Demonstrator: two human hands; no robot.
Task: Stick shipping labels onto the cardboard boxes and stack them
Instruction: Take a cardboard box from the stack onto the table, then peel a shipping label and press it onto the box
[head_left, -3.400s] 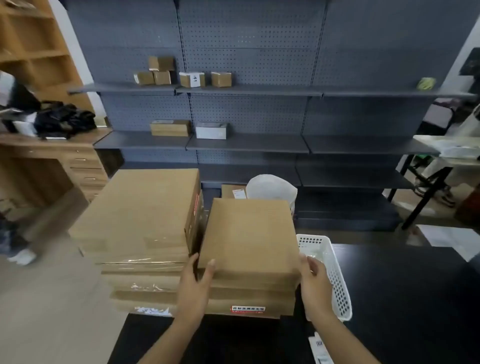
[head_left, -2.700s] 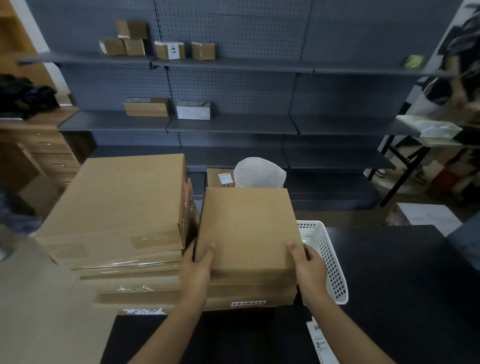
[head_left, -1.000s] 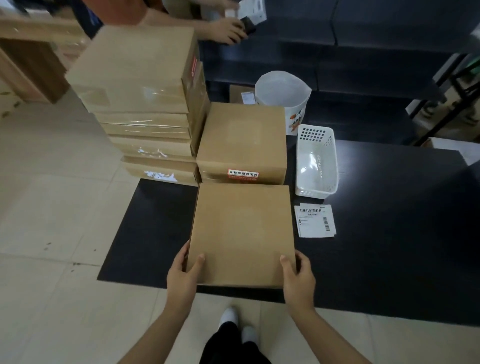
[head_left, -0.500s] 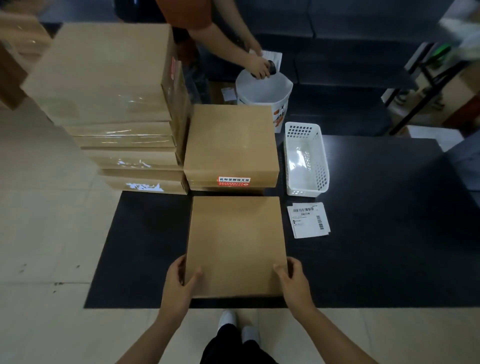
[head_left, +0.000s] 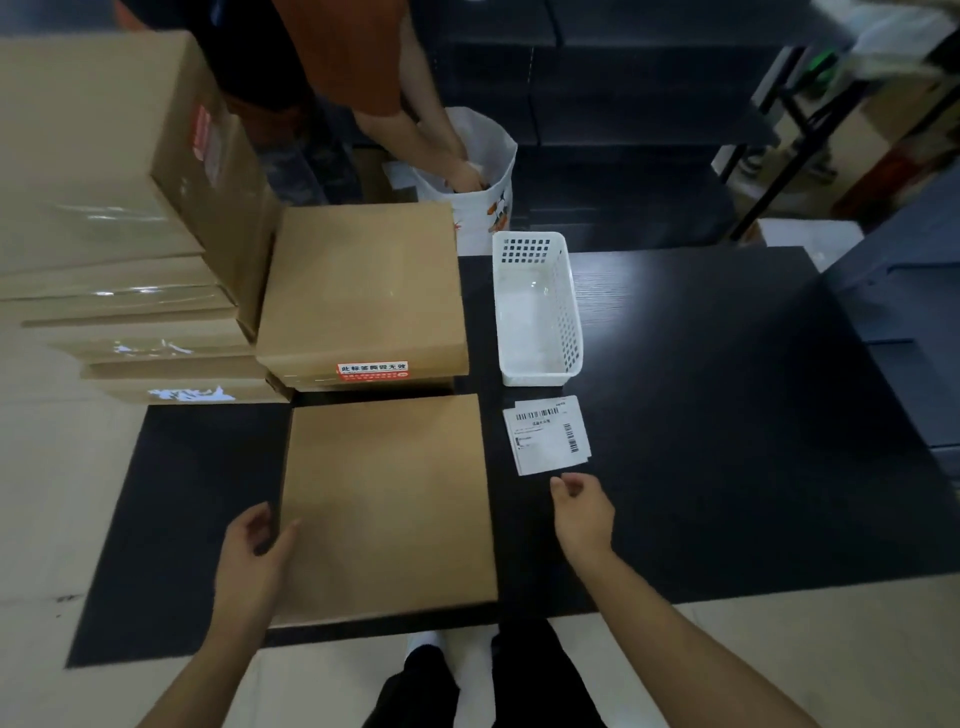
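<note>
A flat cardboard box (head_left: 387, 499) lies on the black table (head_left: 727, 415) near its front edge. My left hand (head_left: 257, 551) hovers at the box's left edge, fingers loosely curled, holding nothing. My right hand (head_left: 582, 512) is off the box, over the table just below the white shipping labels (head_left: 548, 434), and holds nothing. Behind the flat box sits a second cardboard box (head_left: 363, 291) with a red sticker on its front side. To the left stands a tall stack of cardboard boxes (head_left: 119, 218).
A white plastic basket (head_left: 537, 312) stands right of the second box. Behind the table another person (head_left: 363, 78) reaches into a white bag (head_left: 483, 171). Dark shelving lies beyond, and a table leg frame at the upper right.
The flat box was lifted off the second box and set down near the front edge. Both hands have now let go; my right hand moved right toward the labels.
</note>
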